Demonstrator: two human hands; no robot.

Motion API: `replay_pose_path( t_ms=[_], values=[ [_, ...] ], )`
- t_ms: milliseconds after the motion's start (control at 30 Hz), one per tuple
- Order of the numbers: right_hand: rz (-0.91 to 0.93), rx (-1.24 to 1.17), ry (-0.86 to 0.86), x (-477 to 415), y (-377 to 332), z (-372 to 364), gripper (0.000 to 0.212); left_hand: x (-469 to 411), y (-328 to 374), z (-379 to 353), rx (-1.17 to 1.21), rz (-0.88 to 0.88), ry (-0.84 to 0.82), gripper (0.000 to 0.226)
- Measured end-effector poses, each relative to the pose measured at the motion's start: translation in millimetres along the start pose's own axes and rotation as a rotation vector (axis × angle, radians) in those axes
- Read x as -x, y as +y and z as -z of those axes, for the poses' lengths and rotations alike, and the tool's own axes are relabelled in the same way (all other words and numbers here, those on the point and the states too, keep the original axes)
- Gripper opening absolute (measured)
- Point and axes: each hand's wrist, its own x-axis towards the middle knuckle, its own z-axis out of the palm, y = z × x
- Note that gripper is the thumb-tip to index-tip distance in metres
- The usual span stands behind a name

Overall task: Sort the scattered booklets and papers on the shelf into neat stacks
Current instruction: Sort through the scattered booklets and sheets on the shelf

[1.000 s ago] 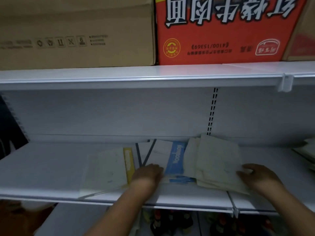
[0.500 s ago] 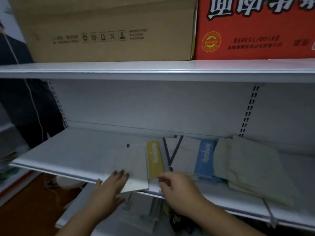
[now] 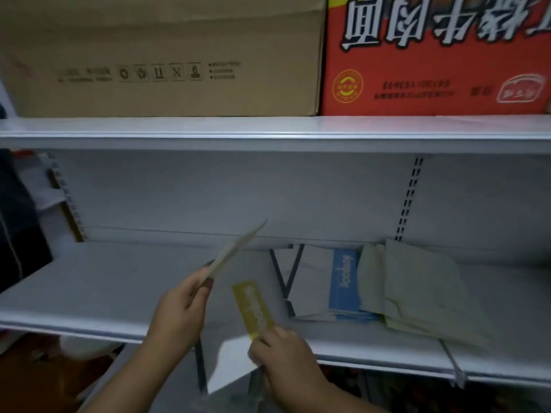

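Looking down from the head camera at a white metal shelf [image 3: 89, 296] with a second shelf board [image 3: 268, 129] above it. On the upper board, a brown cardboard box [image 3: 161, 55] at left and, touching its side, a red box [image 3: 438, 55] with large white characters printed upside down.

Left hand [image 3: 179, 311] raised over the shelf front, fingers [image 3: 196, 286] pressed together around the lower end of a thin pale booklet [image 3: 235, 251]; booklet lifted off the shelf, tilted, seen nearly edge-on, upper corner pointing toward the back wall. Right hand [image 3: 283, 356] at the shelf's front edge, fingers pinching the near end of a booklet with a yellow strip [image 3: 253, 308]; white part of this booklet hanging out past the edge of the shelf, far part lying on the shelf.

Further right on the same shelf, flat and partly overlapping: a white booklet with dark lines [image 3: 310, 281], then a booklet with a blue strip [image 3: 344, 281], then a loose pile of pale greenish papers [image 3: 417, 290] lying crooked over the blue one's right side. Left half of the shelf bare. Perforated upright [image 3: 410, 198] on the back wall, above the papers.

Below the shelf, dim and blurred, contents not readable.
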Motion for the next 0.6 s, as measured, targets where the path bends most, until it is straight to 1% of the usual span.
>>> replay_pose_path(
  t_ms=[33,67,133,167,233,267,300,333,367,400,433,467,500,533,567,600],
  values=[
    [0.015,-0.047,0.056,7.0,3.9,12.3,0.021,-7.7,6.0,-6.0,0.036,0.007,0.011,0.021],
    [0.014,-0.087,0.141,13.2,9.9,25.8,0.028,-15.2,11.6,-11.2,0.085,0.025,0.033,0.019],
    [0.019,-0.117,0.393,21.1,26.1,54.8,0.042,-28.6,22.3,-18.8,0.17,0.035,0.085,0.027],
    [0.023,-0.087,0.479,23.5,33.8,70.6,0.046,-33.9,28.9,-21.2,0.193,0.019,0.105,0.03],
    [-0.005,0.026,0.563,23.9,47.9,91.1,0.05,-40.4,45.8,-24.7,0.206,-0.05,0.126,0.032],
    [-0.062,0.077,0.576,20.5,56.9,93.9,0.051,-42.3,55.1,-27.1,0.218,-0.078,0.125,0.032],
    [-0.125,0.124,0.544,16.5,66.2,93.9,0.052,-43.6,63.3,-31.2,0.236,-0.093,0.115,0.033],
    [-0.167,0.184,0.459,9.1,71.2,91.1,0.052,-43.2,68.8,-35.0,0.245,-0.091,0.106,0.034],
    [-0.194,0.263,0.313,0.6,78.8,84.8,0.051,-42.1,73.3,-41.0,0.254,-0.087,0.087,0.035],
    [-0.234,0.294,0.094,-6.3,87.0,79.7,0.048,-40.0,77.0,-49.6,0.269,-0.084,0.058,0.034],
    [-0.282,0.265,-0.097,-10.6,92.8,74.8,0.044,-36.4,80.2,-58.7,0.284,-0.077,0.032,0.034],
    [-0.351,0.196,-0.284,-8.6,95.3,72.9,0.049,-32.7,83.2,-68.6,0.287,-0.079,0.019,0.033],
    [-0.414,0.088,-0.354,-2.1,97.3,73.3,0.06,-28.7,85.7,-79.3,0.278,-0.091,0.01,0.032],
    [-0.492,-0.073,-0.278,8.3,99.2,74.2,0.066,-25.2,89.8,-89.6,0.26,-0.11,-0.005,0.031],
    [-0.579,-0.299,-0.054,20.0,100.9,80.2,0.064,-21.2,93.5,-100.7,0.237,-0.136,-0.032,0.031],
    [-0.744,-0.579,0.261,31.9,106.6,91.4,0.054,-17.3,95.3,-114.1,0.219,-0.17,-0.072,0.031]
  ],
)
